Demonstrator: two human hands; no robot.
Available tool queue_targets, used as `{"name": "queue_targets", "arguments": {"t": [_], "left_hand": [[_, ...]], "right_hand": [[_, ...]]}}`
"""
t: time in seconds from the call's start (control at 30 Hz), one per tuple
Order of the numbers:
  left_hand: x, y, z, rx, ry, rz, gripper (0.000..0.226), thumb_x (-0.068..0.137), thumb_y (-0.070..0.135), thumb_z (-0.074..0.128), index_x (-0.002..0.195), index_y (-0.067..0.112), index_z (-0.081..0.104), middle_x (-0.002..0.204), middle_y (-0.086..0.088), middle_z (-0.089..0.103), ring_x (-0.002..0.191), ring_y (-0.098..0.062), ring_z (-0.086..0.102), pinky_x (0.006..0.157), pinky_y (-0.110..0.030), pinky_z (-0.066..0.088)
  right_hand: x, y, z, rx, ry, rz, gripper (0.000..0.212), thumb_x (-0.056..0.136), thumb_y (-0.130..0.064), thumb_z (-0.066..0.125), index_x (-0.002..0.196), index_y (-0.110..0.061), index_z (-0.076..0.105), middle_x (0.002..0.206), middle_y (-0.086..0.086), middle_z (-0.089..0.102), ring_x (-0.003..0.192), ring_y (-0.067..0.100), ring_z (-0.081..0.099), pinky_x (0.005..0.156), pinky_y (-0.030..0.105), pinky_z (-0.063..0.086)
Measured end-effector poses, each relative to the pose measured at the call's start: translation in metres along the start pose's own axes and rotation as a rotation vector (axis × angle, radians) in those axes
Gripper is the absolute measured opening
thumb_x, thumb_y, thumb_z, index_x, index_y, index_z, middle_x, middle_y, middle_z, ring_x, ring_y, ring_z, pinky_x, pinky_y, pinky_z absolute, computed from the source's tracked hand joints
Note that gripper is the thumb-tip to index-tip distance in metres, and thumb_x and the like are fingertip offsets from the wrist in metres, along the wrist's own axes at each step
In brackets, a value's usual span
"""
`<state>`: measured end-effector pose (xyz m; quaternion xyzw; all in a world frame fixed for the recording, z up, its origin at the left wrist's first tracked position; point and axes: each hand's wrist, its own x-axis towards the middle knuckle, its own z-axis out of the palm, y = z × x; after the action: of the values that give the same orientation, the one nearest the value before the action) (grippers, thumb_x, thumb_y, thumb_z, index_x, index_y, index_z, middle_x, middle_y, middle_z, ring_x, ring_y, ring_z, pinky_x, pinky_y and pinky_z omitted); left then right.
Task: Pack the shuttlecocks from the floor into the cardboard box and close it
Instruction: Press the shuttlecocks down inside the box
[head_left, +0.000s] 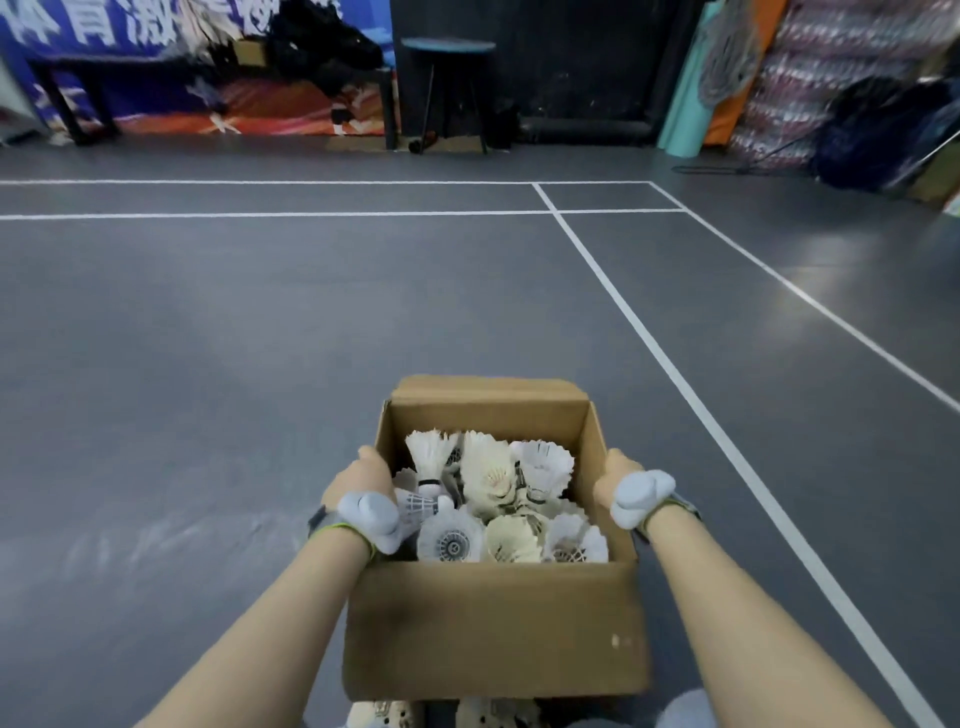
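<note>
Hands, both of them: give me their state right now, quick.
Left hand: grips the left wall of the cardboard box, fingers curled out of sight.
Right hand: grips the box's right wall the same way.

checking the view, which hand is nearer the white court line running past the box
Right. The right hand grips the cardboard box's right wall, on the side facing the white court line. The left hand grips the opposite wall.

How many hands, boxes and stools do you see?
Hands: 2 (left hand, right hand)
Cardboard box: 1
Stool: 1
Total: 4
</note>
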<state>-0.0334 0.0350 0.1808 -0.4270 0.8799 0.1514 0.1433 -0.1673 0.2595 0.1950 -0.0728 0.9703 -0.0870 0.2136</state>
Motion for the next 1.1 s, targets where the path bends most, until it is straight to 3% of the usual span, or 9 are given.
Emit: {"name": "queue_targets", "arguments": {"t": [0.1, 0.23, 0.33, 0.5, 0.63, 0.7, 0.87, 1.03, 1.1], "left_hand": [[0.001, 0.002, 0.0, 0.019, 0.002, 0.02, 0.032, 0.087, 0.006, 0.048, 0.118, 0.003, 0.039, 0.125, -0.012, 0.055, 0.114, -0.03, 0.056, 0.087, -0.035, 0.044], [0.004, 0.001, -0.024, -0.009, 0.118, 0.021, 0.025, 0.094, 0.009, 0.038, 0.117, 0.001, 0.043, 0.123, -0.016, 0.057, 0.113, -0.033, 0.056, 0.088, -0.038, 0.045], [-0.001, -0.003, -0.031, 0.01, 0.124, 0.052, 0.025, 0.096, 0.013, 0.038, 0.116, 0.0, 0.043, 0.123, -0.02, 0.056, 0.111, -0.036, 0.055, 0.088, -0.039, 0.044], [-0.012, 0.004, -0.024, 0.043, 0.011, 0.026, 0.033, 0.092, 0.005, 0.042, 0.125, 0.001, 0.038, 0.129, -0.015, 0.054, 0.116, -0.031, 0.055, 0.09, -0.036, 0.046], [-0.003, -0.002, -0.04, -0.002, 0.188, 0.06, 0.02, 0.094, 0.011, 0.038, 0.113, 0.004, 0.042, 0.115, -0.017, 0.06, 0.103, -0.035, 0.058, 0.075, -0.038, 0.044], [-0.002, -0.005, -0.039, 0.01, 0.212, 0.054, 0.019, 0.095, 0.014, 0.039, 0.112, 0.005, 0.042, 0.115, -0.016, 0.06, 0.103, -0.035, 0.058, 0.073, -0.037, 0.041], [0.002, 0.008, -0.015, 0.061, 0.063, 0.043, 0.027, 0.092, 0.004, 0.041, 0.119, 0.004, 0.041, 0.124, -0.013, 0.057, 0.112, -0.031, 0.057, 0.084, -0.035, 0.045], [0.012, 0.018, -0.027, 0.077, 0.253, 0.078, 0.016, 0.091, 0.005, 0.037, 0.105, 0.008, 0.045, 0.113, -0.012, 0.062, 0.102, -0.032, 0.061, 0.071, -0.034, 0.039], [0.011, 0.02, -0.024, 0.084, 0.261, 0.078, 0.012, 0.09, 0.006, 0.038, 0.1, 0.009, 0.044, 0.11, -0.012, 0.063, 0.099, -0.031, 0.062, 0.068, -0.034, 0.039]], "right_hand": [[-0.001, -0.009, -0.001, -0.01, 0.023, 0.057, 0.041, 0.098, -0.007, 0.042, 0.138, 0.0, 0.034, 0.144, 0.014, 0.043, 0.133, 0.026, 0.044, 0.104, 0.031, 0.038], [0.008, -0.012, -0.022, 0.042, 0.139, -0.003, 0.035, 0.093, -0.003, 0.046, 0.127, 0.002, 0.045, 0.13, 0.02, 0.055, 0.119, 0.032, 0.055, 0.086, 0.033, 0.047], [0.012, -0.012, -0.02, -0.006, 0.14, -0.042, 0.034, 0.093, -0.003, 0.044, 0.127, 0.001, 0.041, 0.126, 0.022, 0.056, 0.115, 0.035, 0.057, 0.072, 0.029, 0.038], [0.01, -0.015, -0.005, -0.094, 0.015, -0.046, 0.041, 0.097, -0.007, 0.043, 0.136, 0.003, 0.035, 0.139, 0.018, 0.048, 0.127, 0.03, 0.05, 0.097, 0.032, 0.043], [0.016, -0.013, -0.031, -0.08, 0.149, -0.071, 0.035, 0.094, -0.005, 0.042, 0.128, 0.002, 0.039, 0.128, 0.022, 0.054, 0.116, 0.034, 0.056, 0.074, 0.031, 0.04], [0.017, -0.016, -0.026, -0.102, 0.194, -0.056, 0.035, 0.094, -0.004, 0.04, 0.128, 0.001, 0.037, 0.127, 0.022, 0.055, 0.116, 0.034, 0.055, 0.08, 0.035, 0.043], [0.02, -0.017, 0.008, -0.099, 0.055, -0.001, 0.041, 0.097, -0.004, 0.04, 0.136, 0.004, 0.028, 0.136, 0.02, 0.05, 0.123, 0.031, 0.052, 0.096, 0.034, 0.044], [0.043, 0.001, -0.015, -0.103, 0.185, -0.004, 0.032, 0.091, -0.004, 0.043, 0.123, 0.003, 0.042, 0.123, 0.021, 0.058, 0.112, 0.035, 0.058, 0.073, 0.032, 0.041], [0.049, 0.005, -0.008, -0.119, 0.203, 0.009, 0.033, 0.091, -0.005, 0.044, 0.123, 0.001, 0.04, 0.121, 0.021, 0.059, 0.111, 0.035, 0.058, 0.072, 0.033, 0.041]]}}
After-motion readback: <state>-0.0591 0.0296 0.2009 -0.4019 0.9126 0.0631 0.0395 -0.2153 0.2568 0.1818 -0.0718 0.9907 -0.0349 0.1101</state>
